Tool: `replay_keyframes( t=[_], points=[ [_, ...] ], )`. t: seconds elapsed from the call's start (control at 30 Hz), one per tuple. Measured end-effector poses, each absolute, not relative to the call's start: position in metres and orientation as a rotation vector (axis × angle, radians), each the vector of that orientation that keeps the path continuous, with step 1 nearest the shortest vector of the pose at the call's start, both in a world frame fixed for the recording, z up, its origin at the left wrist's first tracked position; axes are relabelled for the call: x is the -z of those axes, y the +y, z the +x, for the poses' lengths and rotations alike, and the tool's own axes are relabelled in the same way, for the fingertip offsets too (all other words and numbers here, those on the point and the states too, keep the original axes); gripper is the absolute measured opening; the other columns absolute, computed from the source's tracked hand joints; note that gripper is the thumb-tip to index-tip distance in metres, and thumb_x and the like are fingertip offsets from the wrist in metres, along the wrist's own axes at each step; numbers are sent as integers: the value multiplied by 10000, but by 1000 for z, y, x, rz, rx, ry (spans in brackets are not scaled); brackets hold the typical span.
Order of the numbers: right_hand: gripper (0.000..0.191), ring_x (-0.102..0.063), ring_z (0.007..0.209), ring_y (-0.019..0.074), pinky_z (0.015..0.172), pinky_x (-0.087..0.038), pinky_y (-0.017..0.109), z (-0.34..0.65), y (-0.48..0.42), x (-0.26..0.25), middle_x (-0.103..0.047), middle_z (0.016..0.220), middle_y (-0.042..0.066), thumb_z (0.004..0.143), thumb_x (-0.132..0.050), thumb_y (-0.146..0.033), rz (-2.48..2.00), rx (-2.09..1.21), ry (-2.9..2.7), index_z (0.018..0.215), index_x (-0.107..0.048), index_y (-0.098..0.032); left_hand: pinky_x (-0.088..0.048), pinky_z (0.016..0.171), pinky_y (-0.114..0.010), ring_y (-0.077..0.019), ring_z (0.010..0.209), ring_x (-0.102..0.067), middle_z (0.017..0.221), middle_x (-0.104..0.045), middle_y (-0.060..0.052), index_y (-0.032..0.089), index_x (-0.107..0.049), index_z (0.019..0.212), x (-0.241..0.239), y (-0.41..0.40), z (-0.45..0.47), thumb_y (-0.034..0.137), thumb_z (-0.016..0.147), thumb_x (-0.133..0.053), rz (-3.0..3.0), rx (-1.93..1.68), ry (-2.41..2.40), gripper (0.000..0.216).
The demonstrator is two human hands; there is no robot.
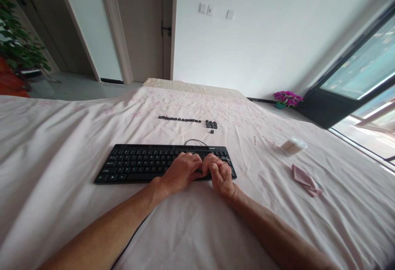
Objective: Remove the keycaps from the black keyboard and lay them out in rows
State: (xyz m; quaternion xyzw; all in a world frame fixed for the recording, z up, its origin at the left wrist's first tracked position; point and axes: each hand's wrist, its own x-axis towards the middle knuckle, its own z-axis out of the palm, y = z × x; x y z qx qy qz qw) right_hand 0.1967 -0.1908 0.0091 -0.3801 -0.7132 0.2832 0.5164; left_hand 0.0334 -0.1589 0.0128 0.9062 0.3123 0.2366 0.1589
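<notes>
Soft daylight from the window [364, 62] at right, warped edges

Home room, by the looks. Pink floral sheet [191, 220]; beyond its far edge: panel door [138, 27], leafy plant [20, 40] left, purple flowers [286, 97] right.
</notes>
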Motion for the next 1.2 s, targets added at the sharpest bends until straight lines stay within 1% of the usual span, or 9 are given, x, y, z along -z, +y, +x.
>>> replay_keyframes(
  t=[0.2,0.37,0.47,0.57,0.7,0.87,0.97,1.07,1.2],
  points=[
    [452,-530,692,171,712,-450,333,200,-187,-13,-546,678,49,959,-314,-401,-877,-607,-1684,652,-572,-193,-338,723,-278,-154,813,-547,859,-611,12,199,-581,861,-11,-157,32,295,886,-536,2481,-738,898,109],
    [363,-566,804,191,777,-459,367,204,-187,-24,-622,797,64,962,-321,-327,-801,-466,-1863,823,-632,-200,-390,755,-260,-152,835,-570,896,-638,9,199,-595,886,-10,-154,32,206,847,-561,2272,-818,829,52],
    [317,-586,857,198,799,-466,373,207,-189,-32,-643,865,71,960,-318,-278,-734,-368,-1921,960,-625,-204,-427,749,-245,-147,832,-590,899,-643,11,211,-588,966,-9,-153,32,127,791,-574,2112,-875,858,195],
    [270,-587,804,186,759,-467,345,210,-187,-36,-638,827,58,947,-354,-236,-840,-247,-1945,1031,-609,-208,-453,782,-245,-142,844,-610,900,-651,21,235,-555,1080,-7,-152,33,54,721,-589,1977,-913,906,403],
    [205,-588,802,179,753,-445,304,211,-179,-31,-652,826,46,920,-454,-264,-1237,-169,-1997,939,-652,-213,-482,760,-241,-129,806,-613,895,-648,16,235,-540,1108,-3,-150,34,29,694,-600,1847,-1021,955,466],
    [118,-616,828,194,732,-438,277,204,-174,-19,-686,854,22,796,-637,-297,-1471,-243,-2007,884,-674,-227,-506,714,-239,-116,740,-604,884,-626,4,220,-521,1116,-2,-150,35,69,712,-629,1783,-1100,948,444],
    [97,-631,781,190,676,-430,263,204,-173,-20,-695,825,12,788,-629,-287,-1514,-352,-1992,845,-678,-225,-518,715,-251,-112,734,-601,947,-607,-4,232,-504,1150,-2,-151,35,53,697,-628,1783,-1081,970,503],
    [103,-629,753,179,648,-411,258,213,-165,-27,-698,813,-2,799,-605,-300,-1536,-353,-1969,833,-676,-233,-526,750,-267,-103,748,-613,1063,-580,-18,256,-470,1210,-3,-151,35,12,684,-598,1784,-1055,957,594],
    [158,-619,743,168,658,-395,259,241,-132,-36,-695,790,-10,820,-561,-340,-1660,-273,-1889,839,-687,-247,-518,785,-277,-108,772,-626,1060,-586,-20,236,-530,1139,-4,-152,36,-4,691,-558,1855,-1038,949,509]
  ],
)
